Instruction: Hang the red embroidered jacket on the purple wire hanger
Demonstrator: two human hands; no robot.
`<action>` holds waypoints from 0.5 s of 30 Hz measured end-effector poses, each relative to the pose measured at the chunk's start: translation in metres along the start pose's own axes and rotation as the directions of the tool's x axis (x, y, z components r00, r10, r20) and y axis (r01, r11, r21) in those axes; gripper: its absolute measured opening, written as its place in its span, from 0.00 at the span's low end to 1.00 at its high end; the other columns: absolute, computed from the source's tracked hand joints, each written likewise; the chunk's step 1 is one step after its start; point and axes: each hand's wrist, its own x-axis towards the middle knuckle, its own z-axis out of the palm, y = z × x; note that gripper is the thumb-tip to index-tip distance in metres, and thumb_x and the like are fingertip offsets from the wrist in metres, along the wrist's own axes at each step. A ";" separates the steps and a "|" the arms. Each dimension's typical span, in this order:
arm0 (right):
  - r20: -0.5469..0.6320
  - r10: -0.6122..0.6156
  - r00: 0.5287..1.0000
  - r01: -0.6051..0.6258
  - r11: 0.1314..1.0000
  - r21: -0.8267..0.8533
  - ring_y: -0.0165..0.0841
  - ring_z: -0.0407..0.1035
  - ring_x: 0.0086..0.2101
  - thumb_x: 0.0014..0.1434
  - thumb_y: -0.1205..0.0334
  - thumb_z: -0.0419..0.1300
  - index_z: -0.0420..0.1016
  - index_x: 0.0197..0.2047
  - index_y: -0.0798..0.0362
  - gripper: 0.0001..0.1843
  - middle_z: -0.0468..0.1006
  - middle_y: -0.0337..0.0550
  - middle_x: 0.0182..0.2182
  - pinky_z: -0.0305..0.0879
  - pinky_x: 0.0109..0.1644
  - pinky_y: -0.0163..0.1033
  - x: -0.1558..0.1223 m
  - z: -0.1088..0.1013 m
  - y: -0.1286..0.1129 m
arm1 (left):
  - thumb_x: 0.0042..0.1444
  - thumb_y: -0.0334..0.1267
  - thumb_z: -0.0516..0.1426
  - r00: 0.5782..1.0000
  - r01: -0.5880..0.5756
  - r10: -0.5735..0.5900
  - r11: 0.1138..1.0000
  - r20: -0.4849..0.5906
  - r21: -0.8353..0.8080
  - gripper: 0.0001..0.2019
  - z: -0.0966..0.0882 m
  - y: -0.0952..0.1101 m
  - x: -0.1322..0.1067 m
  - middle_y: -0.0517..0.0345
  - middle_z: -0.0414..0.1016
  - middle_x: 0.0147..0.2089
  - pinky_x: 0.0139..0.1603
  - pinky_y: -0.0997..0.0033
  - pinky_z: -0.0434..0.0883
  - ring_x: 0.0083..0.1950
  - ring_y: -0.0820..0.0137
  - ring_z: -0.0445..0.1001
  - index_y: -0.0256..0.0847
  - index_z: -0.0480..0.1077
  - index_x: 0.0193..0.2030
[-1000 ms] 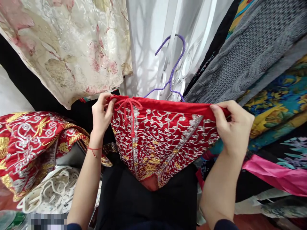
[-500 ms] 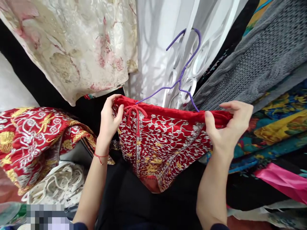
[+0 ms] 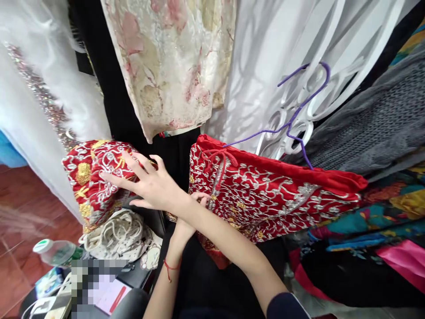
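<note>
A red skirt [image 3: 282, 195] with silver and gold embroidery, a red waistband and a tied bow lies across my lap. A purple wire hanger [image 3: 292, 122] stands up out of its waistband. My left hand [image 3: 187, 217], with a red string bracelet, has its fingers curled at the skirt's left edge; my right forearm crosses over it and hides part of it. Reaching to the left, my right hand [image 3: 149, 181] spreads its fingers over a second red embroidered garment [image 3: 88, 177]. Whether its fingertips touch that cloth, I cannot tell.
A floral cream cloth [image 3: 172, 66] hangs ahead, beside a white scrollwork frame [image 3: 315, 106]. White cord and dotted fabric [image 3: 116, 235] lie at left, near a plastic bottle [image 3: 58, 252]. Grey knitwear [image 3: 375, 102] and bright floral fabrics [image 3: 381, 217] crowd the right.
My right hand has left the waistband's right end and moved left over the other red garment. My left hand has moved down from the waistband to the skirt's side. The view has turned left.
</note>
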 end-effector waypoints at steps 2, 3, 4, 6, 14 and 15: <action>0.024 0.019 1.000 -0.018 1.000 -0.011 0.48 0.52 0.67 0.67 0.61 0.55 0.67 0.62 0.43 0.20 0.60 0.49 0.70 0.47 0.68 0.60 0.024 0.024 -0.003 | 0.61 0.51 0.56 0.993 0.115 -0.114 0.985 0.014 -0.130 0.15 -0.011 -0.006 -0.007 0.51 0.80 0.38 0.42 0.62 0.77 0.40 0.62 0.80 0.43 0.75 0.40; 0.036 0.032 0.999 -0.032 0.999 -0.005 0.47 0.54 0.66 0.69 0.63 0.51 0.71 0.58 0.44 0.17 0.64 0.48 0.68 0.46 0.68 0.60 0.033 0.032 -0.002 | 0.58 0.52 0.58 0.988 0.151 -0.155 0.972 -0.010 -0.178 0.16 -0.020 -0.008 -0.009 0.50 0.80 0.37 0.40 0.63 0.77 0.39 0.61 0.80 0.41 0.75 0.40; 0.053 0.044 0.998 -0.045 0.999 0.015 0.45 0.58 0.64 0.70 0.65 0.47 0.72 0.57 0.45 0.18 0.69 0.48 0.65 0.47 0.68 0.58 0.040 0.038 0.001 | 0.54 0.53 0.61 0.981 0.163 -0.181 0.964 -0.073 -0.210 0.17 -0.029 -0.009 -0.011 0.50 0.80 0.36 0.38 0.63 0.76 0.39 0.61 0.79 0.40 0.74 0.39; 0.094 0.083 0.992 -0.090 0.993 0.078 0.42 0.66 0.56 0.71 0.68 0.41 0.72 0.57 0.47 0.22 0.77 0.48 0.56 0.52 0.65 0.53 0.045 0.040 0.008 | 0.47 0.54 0.64 0.940 0.155 -0.221 0.956 -0.261 -0.249 0.21 -0.050 -0.009 -0.012 0.50 0.80 0.36 0.38 0.64 0.77 0.39 0.60 0.79 0.39 0.73 0.39; -0.001 0.514 0.858 -0.491 0.821 0.291 0.35 0.71 0.37 0.67 0.66 0.48 0.73 0.44 0.53 0.12 0.81 0.42 0.35 0.57 0.56 0.40 0.007 -0.015 0.037 | 0.57 0.69 0.48 0.841 0.260 -0.367 0.919 -0.398 -0.297 0.30 -0.100 -0.013 -0.004 0.48 0.78 0.39 0.34 0.60 0.78 0.40 0.59 0.79 0.42 0.70 0.43; -0.018 0.559 0.829 -0.530 0.795 0.294 0.35 0.70 0.35 0.67 0.65 0.49 0.73 0.43 0.52 0.11 0.80 0.41 0.33 0.58 0.53 0.39 0.002 -0.023 0.042 | 0.60 0.67 0.46 0.868 0.214 -0.284 0.954 -0.408 -0.210 0.29 -0.102 -0.015 -0.003 0.49 0.77 0.41 0.38 0.59 0.78 0.43 0.58 0.79 0.43 0.69 0.46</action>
